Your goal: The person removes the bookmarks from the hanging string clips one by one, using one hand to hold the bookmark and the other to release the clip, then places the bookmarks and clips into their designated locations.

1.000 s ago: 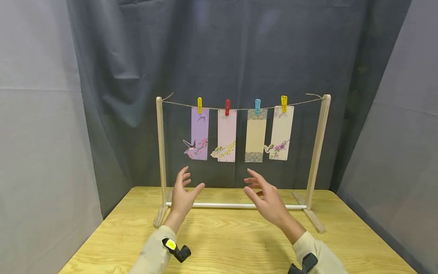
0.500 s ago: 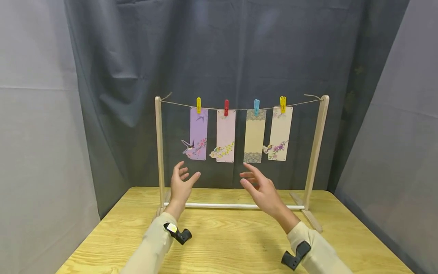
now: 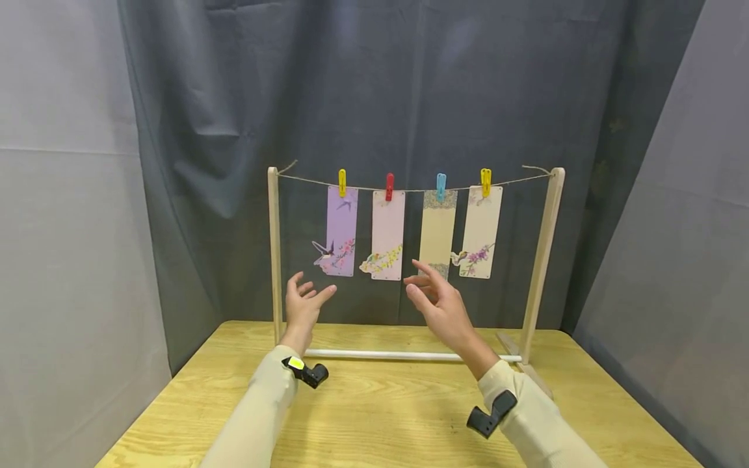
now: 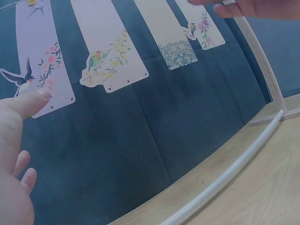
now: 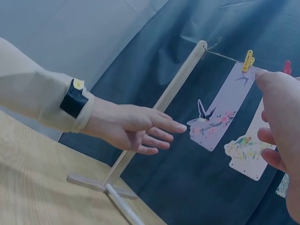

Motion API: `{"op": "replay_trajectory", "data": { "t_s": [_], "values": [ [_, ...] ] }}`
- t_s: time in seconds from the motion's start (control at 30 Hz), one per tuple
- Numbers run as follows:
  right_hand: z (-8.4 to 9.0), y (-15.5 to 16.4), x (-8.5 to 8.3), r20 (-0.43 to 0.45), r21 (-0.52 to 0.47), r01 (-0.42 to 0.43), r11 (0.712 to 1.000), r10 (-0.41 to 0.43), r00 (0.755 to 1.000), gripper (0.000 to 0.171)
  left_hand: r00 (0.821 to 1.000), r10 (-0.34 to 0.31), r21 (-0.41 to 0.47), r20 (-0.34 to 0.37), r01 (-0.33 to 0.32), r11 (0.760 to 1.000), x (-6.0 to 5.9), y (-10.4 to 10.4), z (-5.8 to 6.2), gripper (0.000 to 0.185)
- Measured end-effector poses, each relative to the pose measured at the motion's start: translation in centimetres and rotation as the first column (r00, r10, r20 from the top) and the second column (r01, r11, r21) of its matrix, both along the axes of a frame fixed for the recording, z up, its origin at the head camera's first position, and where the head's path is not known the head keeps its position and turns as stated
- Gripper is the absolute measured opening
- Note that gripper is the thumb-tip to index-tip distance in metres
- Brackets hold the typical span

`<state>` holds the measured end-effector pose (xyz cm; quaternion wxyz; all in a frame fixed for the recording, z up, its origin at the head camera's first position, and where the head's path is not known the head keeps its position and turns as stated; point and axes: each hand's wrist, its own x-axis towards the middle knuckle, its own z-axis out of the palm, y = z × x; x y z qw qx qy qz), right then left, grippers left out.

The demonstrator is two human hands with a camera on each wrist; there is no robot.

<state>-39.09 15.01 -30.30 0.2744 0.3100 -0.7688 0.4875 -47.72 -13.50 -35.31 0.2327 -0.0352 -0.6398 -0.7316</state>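
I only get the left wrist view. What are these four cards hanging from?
Observer: A twine line. Pegs clip them on: left yellow peg, red peg, blue peg, right yellow peg.
Operator: What carries the line?
Observer: Two wooden posts, including a left post outside your view.
Operator: Is the right hand holding anything?
Observer: No. The right hand is open, its fingertips before the beige card.

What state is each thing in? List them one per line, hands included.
left hand: open, raised, holding nothing.
right hand: open, raised, holding nothing.
purple bookmark: hanging, clipped by a yellow peg.
pink bookmark: hanging, clipped by a red peg.
beige bookmark: hanging, clipped by a blue peg.
cream bookmark: hanging, clipped by a second yellow peg.
string: strung between the posts, sagging slightly.
wooden frame: upright on the table.
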Motion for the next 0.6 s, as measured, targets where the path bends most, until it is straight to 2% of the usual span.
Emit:
{"op": "replay_trajectory", "data": {
  "t_s": [0.17, 0.37, 0.6],
  "values": [
    [1.2, -0.3, -0.5, 0.007, -0.052, -0.022, 0.998, 0.022, 1.000, 0.050, 1.000, -0.008, 0.003, -0.004, 0.008, 1.000, -0.4, 0.0, 0.2, 0.097],
    [2.2, -0.9, -0.8, 0.079, -0.162, -0.077, 0.984, 0.090, 0.993, 0.053, 1.000, -0.027, -0.014, 0.008, 0.027, 1.000, -0.5, 0.2, 0.2, 0.101],
    [3.1, -2.0, -1.3, 0.070, -0.197, -0.084, 0.977, 0.099, 0.993, 0.051, 0.998, -0.064, -0.007, 0.004, 0.064, 0.998, -0.9, 0.9, 0.9, 0.106]
  ]
}}
